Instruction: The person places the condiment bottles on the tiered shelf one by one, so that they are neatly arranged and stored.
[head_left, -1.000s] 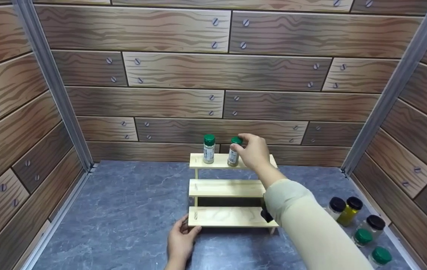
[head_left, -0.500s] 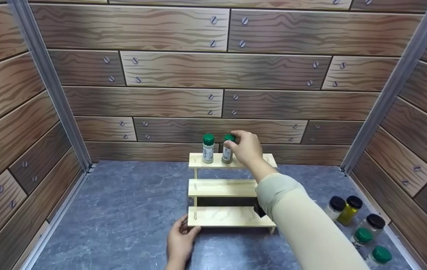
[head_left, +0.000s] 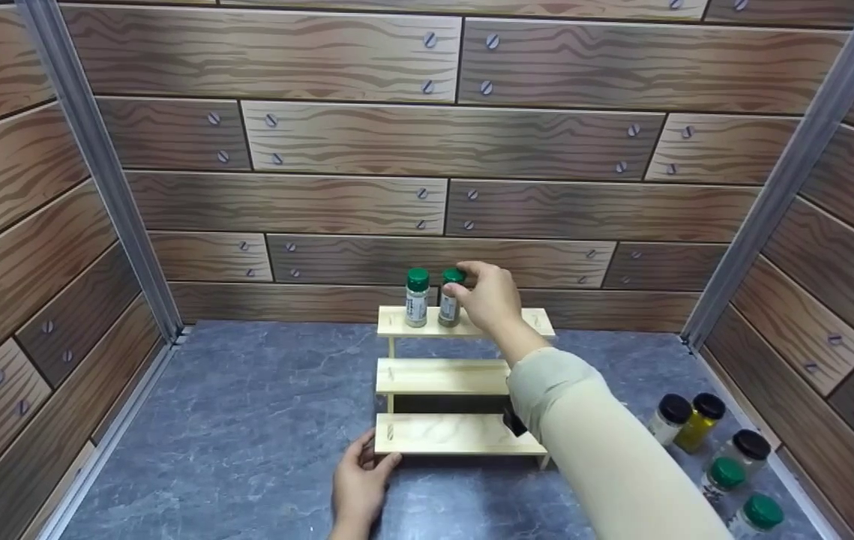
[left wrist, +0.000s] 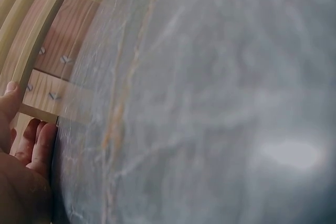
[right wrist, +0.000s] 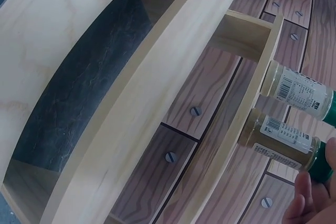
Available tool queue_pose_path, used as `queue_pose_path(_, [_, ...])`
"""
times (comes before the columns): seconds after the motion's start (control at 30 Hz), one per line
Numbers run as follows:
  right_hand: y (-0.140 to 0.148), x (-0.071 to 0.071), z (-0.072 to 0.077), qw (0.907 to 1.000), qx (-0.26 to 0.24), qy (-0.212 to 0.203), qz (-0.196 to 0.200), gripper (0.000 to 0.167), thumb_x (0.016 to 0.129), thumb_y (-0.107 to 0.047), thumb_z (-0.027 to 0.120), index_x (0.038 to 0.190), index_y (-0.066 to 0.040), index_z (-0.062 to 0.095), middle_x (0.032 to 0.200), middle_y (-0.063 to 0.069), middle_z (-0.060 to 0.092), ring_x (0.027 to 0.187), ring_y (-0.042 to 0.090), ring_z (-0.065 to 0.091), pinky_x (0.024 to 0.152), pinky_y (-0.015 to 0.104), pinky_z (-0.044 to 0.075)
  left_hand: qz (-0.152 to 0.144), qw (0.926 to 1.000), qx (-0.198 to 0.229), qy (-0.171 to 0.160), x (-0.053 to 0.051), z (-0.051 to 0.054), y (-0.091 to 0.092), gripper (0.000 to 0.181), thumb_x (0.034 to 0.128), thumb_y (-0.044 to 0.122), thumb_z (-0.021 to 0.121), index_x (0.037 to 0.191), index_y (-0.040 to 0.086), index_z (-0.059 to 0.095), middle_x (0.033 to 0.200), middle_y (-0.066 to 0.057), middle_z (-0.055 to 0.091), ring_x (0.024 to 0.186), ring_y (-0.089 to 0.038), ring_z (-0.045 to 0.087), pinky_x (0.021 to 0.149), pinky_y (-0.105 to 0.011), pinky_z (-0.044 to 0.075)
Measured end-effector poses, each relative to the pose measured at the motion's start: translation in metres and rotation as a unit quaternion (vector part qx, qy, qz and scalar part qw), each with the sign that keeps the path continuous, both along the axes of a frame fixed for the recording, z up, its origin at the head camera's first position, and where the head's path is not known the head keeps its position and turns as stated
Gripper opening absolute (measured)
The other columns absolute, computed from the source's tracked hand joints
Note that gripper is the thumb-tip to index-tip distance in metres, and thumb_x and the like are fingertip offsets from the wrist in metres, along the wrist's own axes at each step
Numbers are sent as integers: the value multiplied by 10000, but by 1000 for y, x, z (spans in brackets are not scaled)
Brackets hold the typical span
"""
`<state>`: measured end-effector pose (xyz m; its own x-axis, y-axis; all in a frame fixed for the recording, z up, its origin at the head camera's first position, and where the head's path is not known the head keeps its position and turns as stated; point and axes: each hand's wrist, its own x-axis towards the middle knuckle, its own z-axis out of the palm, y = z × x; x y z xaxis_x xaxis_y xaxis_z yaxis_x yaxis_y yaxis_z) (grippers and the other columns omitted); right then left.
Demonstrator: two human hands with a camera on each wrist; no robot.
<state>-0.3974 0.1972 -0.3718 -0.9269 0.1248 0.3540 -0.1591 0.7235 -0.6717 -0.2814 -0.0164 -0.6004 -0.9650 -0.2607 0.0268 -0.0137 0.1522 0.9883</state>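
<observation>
A three-step wooden rack (head_left: pixel 456 375) stands on the grey table. My left hand (head_left: pixel 359 480) grips its lower left end; the left wrist view shows the thumb (left wrist: pixel 10 98) at the shelf edge and fingers near the side support. On the top step my right hand (head_left: pixel 492 300) pinches the green cap of a spice jar (head_left: pixel 449 309). That jar stands upright, its base on the board, and holds brownish contents in the right wrist view. A second green-capped spice jar (head_left: pixel 417 300), with paler contents, stands just left of it, a narrow gap between them.
Several more jars stand at the right: a black-capped jar (head_left: pixel 668 418), a yellow-filled jar (head_left: pixel 700 421), another black-capped one (head_left: pixel 747 448) and green-capped ones (head_left: pixel 723 476). Wood-patterned walls (head_left: pixel 441 142) enclose the back and sides.
My right hand has moved the spice jar leftward along the top step, closer to the other jar. My left hand has kept its place on the rack.
</observation>
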Motion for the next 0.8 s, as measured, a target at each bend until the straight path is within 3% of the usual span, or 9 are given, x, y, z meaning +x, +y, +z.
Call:
queue_pose_path(0.2, [19,13,-3,9992,-333,212,-18,616,937,-288,845,1471,-76,623,1372,124,696,1286,314,630,1084,474,499,-62,9999,-71,64,3,-2,2,614,806,36,912,1358,-55,659,1079,-160,763,906,-240,711,704,-268,567])
queue_pose_path(0.4, [56,29,-15,9968,-398,656,-224,516,905,-193,870,1352,-1,697,1261,176,740,1227,356,667,1088,480,491,-17,9999,-92,74,2,-1,1,609,808,30,908,1356,-62,658,1082,-168,761,921,-251,710,704,-262,565])
queue_pose_path(0.53, [81,42,-23,9948,-554,744,-414,500,906,-185,868,1332,17,703,1225,194,748,1135,368,708,1010,485,546,-10,9999,-24,169,2,-3,1,602,807,15,903,1350,-70,658,1103,-189,759,944,-267,715,712,-242,561])
queue_pose_path(0.63, [100,58,-30,9935,-614,827,-491,472,903,-150,865,1300,50,707,1176,222,753,1044,383,736,937,472,589,-48,9998,17,200,3,-4,0,602,815,10,896,1357,-80,648,1114,-204,757,958,-277,722,716,-235,566])
queue_pose_path(0.8, [138,100,-52,9934,-262,823,-755,388,906,-116,847,1231,66,734,1101,220,761,858,325,729,763,304,591,-4,9997,-166,156,3,-2,0,608,821,33,900,1364,-72,648,1099,-196,759,949,-271,718,726,-261,569])
